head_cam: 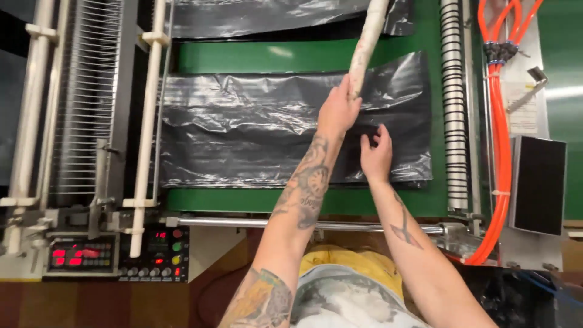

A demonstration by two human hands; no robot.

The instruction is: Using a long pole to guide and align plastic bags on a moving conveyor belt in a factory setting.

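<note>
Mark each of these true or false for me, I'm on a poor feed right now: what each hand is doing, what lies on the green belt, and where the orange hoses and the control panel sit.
1. The left hand grips a pale stick. True.
2. The right hand holds a knife. False: it rests, fingers spread, on the black plastic sheet.
3. The black plastic sheet lies on a green belt. True.
4. The orange hoses run along the left side. False: they are on the right.
5. The control panel with lit red digits sits at lower left. True.
</note>
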